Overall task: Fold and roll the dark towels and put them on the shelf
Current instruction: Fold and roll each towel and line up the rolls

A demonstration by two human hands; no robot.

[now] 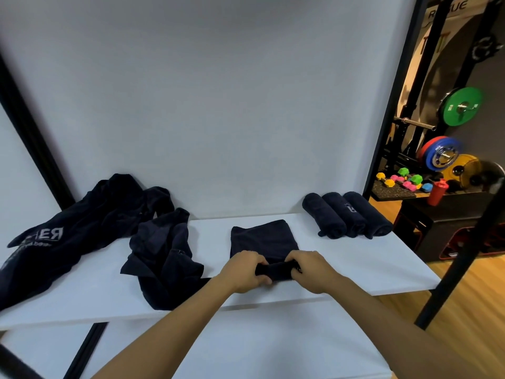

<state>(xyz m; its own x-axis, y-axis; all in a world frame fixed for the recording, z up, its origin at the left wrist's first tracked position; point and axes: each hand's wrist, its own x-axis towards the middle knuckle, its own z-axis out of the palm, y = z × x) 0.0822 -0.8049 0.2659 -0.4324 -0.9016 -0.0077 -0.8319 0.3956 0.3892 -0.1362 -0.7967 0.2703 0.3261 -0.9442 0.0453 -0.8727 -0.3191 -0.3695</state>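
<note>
Your two bare forearms reach in from the bottom edge; your left hand (244,272) and right hand (311,269) sit side by side near the front edge of the white table (355,266). Both grips are clamped on the near end of the dark navy folded towel (262,239), fingers curled round the part already rolled, one hand at each end of that roll. The roll's long axis runs left-right, parallel to the front edge; the unrolled flat part points away from you toward the white back wall (218,105), stopping short of it.

Three rolled dark towels (347,214) lie touching each other at the back right, long axes pointing front to back, slightly angled. Two crumpled dark towels: one (164,253) just left of your left hand, reaching the front edge, another with white lettering (54,236) at far left, draped over the left edge.

Bare white surface lies right of your right hand and between the flat towel and the rolls.
</note>
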